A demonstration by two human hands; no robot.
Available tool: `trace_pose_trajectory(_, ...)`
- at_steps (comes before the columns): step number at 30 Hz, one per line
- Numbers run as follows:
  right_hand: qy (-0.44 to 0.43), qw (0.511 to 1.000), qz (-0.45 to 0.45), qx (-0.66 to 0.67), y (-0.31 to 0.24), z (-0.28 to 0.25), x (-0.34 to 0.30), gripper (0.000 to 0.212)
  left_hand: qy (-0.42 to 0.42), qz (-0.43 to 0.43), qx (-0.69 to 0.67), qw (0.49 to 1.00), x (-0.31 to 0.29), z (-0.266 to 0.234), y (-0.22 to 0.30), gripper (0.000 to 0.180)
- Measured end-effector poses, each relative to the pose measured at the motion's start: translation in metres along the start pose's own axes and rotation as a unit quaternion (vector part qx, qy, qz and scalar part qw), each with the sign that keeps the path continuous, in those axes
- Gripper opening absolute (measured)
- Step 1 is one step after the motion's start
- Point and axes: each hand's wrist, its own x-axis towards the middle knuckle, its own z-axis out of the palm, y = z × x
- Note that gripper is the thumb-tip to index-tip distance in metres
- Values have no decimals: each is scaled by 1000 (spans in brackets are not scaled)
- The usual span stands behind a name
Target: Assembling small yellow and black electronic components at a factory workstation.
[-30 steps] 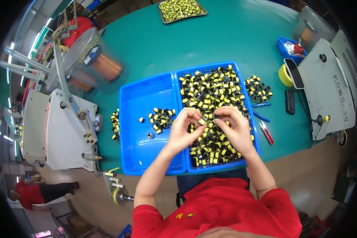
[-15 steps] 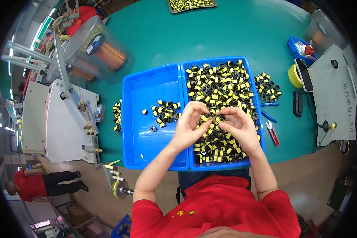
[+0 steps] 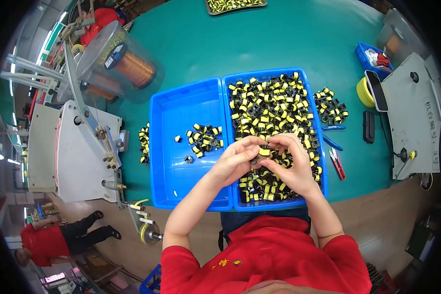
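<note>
Over the full blue tray point(image 3: 305, 73), both of my hands meet around one small yellow-taped coil point(image 3: 264, 152) with black parts. My left hand point(image 3: 236, 160) pinches it from the left between thumb and fingers, partly hiding it. On the other side, my right hand point(image 3: 295, 169) has its thumb and bent fingers closed against the same coil. Beneath them lies a heap of similar black-and-yellow coils point(image 3: 264, 110). The second blue tray point(image 3: 181, 103), to the left, holds a smaller cluster of coils point(image 3: 204, 139) and a few loose ones.
Right of the trays lie more coils point(image 3: 331, 106), blue-handled pliers point(image 3: 332, 142), red-handled snips point(image 3: 337, 165) and a black case point(image 3: 368, 127). Winding machines flank the green table point(image 3: 220, 44). Copper wire spools point(image 3: 137, 68) stand at left; another person point(image 3: 46, 240) is on the floor beyond.
My hands have come closer together and slightly lower, and the coil between them now shows its yellow side. The person at lower left has shifted a little right and down.
</note>
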Motion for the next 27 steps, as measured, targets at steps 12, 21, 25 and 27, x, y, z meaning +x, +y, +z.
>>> trace_pose_trajectory(12,-21,995,-85,-56,4,-3,2,29,-37,-23,-24,999,1,-2,2,33)
trace_pose_trajectory(21,-18,995,-83,-53,5,-2,2,25,-45,-40,-44,997,1,-9,2,38)
trace_pose_trajectory(25,-21,993,-98,-66,6,-2,2,25,-43,-42,-54,997,2,-17,-2,39)
trace_pose_trajectory(27,-20,993,-100,-65,6,-1,3,26,-41,-30,-68,996,3,-13,-2,34)
